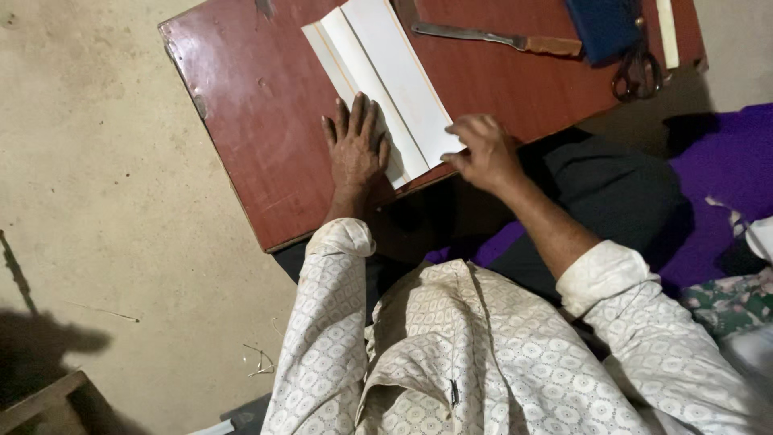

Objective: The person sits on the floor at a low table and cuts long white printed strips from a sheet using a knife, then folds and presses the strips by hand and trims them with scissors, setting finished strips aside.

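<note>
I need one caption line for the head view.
Left hand flat on folded white paper, right hand pinching its edge, on a red board.

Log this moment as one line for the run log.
left hand: flat on white paper | right hand: pinching paper's near edge | table: knife, scissors

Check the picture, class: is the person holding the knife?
No: the knife lies untouched on the red table, while both hands rest on the white folded paper.

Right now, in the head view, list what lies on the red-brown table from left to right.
left hand → white folded sheet → right hand → knife with wooden handle → blue cloth → scissors → pale strip.
</note>
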`<state>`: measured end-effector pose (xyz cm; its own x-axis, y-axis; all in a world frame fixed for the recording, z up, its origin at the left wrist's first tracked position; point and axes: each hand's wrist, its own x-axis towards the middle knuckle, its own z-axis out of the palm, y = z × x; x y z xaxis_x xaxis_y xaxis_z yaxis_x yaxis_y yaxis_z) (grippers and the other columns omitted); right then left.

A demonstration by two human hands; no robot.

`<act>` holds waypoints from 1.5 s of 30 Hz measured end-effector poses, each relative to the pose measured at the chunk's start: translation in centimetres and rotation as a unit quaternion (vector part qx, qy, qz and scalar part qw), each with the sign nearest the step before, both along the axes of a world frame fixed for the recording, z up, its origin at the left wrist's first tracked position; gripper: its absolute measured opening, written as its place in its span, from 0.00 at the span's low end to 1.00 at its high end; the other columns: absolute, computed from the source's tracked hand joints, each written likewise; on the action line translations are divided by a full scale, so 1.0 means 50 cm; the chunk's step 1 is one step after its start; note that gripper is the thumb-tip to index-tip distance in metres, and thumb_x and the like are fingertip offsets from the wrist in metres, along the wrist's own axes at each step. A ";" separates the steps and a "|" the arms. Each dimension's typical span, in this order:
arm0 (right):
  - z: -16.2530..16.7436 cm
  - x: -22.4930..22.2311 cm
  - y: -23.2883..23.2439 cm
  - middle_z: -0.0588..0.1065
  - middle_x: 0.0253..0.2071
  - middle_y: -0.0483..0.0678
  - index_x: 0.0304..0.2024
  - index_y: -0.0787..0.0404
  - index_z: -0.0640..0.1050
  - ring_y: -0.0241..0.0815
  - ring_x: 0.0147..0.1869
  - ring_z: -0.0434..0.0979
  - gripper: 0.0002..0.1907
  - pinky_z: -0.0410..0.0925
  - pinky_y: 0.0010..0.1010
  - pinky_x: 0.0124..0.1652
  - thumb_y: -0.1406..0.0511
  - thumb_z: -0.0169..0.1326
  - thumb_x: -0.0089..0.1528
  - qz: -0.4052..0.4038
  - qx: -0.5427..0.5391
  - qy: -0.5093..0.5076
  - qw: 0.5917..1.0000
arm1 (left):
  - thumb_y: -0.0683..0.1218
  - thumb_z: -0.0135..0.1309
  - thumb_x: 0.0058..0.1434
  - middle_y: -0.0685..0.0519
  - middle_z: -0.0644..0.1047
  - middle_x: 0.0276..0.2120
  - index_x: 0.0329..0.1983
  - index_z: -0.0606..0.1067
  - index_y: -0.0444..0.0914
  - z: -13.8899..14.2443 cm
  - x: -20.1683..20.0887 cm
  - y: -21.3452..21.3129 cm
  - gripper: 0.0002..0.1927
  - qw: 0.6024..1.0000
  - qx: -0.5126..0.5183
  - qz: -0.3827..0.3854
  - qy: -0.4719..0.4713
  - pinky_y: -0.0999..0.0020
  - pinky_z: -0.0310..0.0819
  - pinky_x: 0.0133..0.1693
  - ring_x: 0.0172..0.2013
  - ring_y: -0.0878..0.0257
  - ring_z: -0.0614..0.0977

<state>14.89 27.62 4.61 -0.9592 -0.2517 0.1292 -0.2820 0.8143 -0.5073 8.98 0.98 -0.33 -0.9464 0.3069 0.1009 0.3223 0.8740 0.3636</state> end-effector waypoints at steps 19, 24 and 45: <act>-0.023 0.075 -0.144 0.73 0.60 0.60 0.49 0.68 0.78 0.57 0.69 0.70 0.17 0.65 0.48 0.60 0.67 0.55 0.59 0.064 0.055 0.101 0.991 | 0.63 0.67 0.52 0.43 0.59 0.72 0.71 0.66 0.42 0.064 -0.010 0.040 0.46 0.996 -0.047 -0.015 -0.072 0.38 0.57 0.66 0.71 0.38 0.58; -0.013 0.073 -0.148 0.72 0.60 0.60 0.52 0.68 0.77 0.58 0.69 0.69 0.17 0.65 0.48 0.60 0.67 0.54 0.61 0.061 0.046 0.078 0.994 | 0.73 0.71 0.38 0.45 0.55 0.73 0.73 0.60 0.40 0.091 -0.053 0.028 0.64 0.993 -0.057 -0.008 -0.100 0.30 0.53 0.65 0.73 0.40 0.53; 0.012 0.038 -0.160 0.71 0.61 0.57 0.52 0.63 0.76 0.58 0.69 0.69 0.22 0.65 0.50 0.61 0.70 0.60 0.54 0.064 0.056 0.015 0.996 | 0.77 0.74 0.23 0.46 0.47 0.76 0.77 0.54 0.49 0.105 -0.184 0.007 0.77 0.983 -0.077 0.024 -0.162 0.24 0.39 0.67 0.74 0.36 0.43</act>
<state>16.78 19.62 5.20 -0.9146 -0.3857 0.1217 -0.4005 0.8217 -0.4054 -0.24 1.31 4.93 -0.9349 0.2487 -0.2531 0.1676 0.9382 0.3028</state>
